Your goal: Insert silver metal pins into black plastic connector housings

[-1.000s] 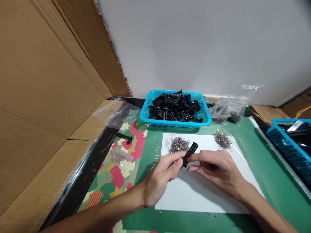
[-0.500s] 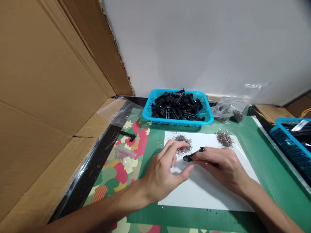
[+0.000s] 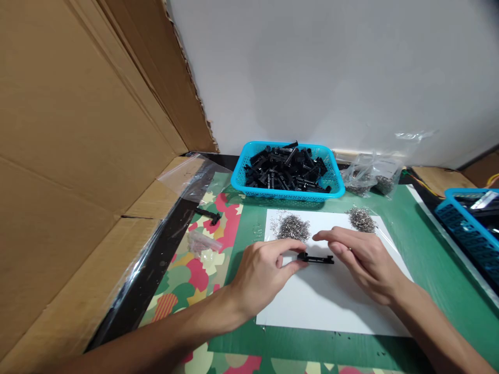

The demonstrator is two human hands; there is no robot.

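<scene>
The white sheet (image 3: 319, 311) is the reference for all positions and lies on the green mat (image 3: 432, 249). The black part (image 3: 318, 259) is above the middle of the sheet, lying roughly crosswise, with its narrow end to the right. The left hand (image 3: 257, 280) grips the part's left end between thumb and index finger — the pinch is narrow, only the part's thickness. The right hand (image 3: 368, 265) is above the right half of the sheet, apart from the part, index finger extended and thumb close beneath it; whether it holds anything small cannot be told.

One metal pile (image 3: 294, 228) of small pieces lies near the sheet's far left corner; a second heap (image 3: 362, 220) lies at its far edge, toward the right corner. Beyond the sheet is the blue basket (image 3: 288, 195) — filled with similar black parts. To the sheet's left, a loose black piece (image 3: 210, 215) lies near a small clear bag (image 3: 205, 241).
</scene>
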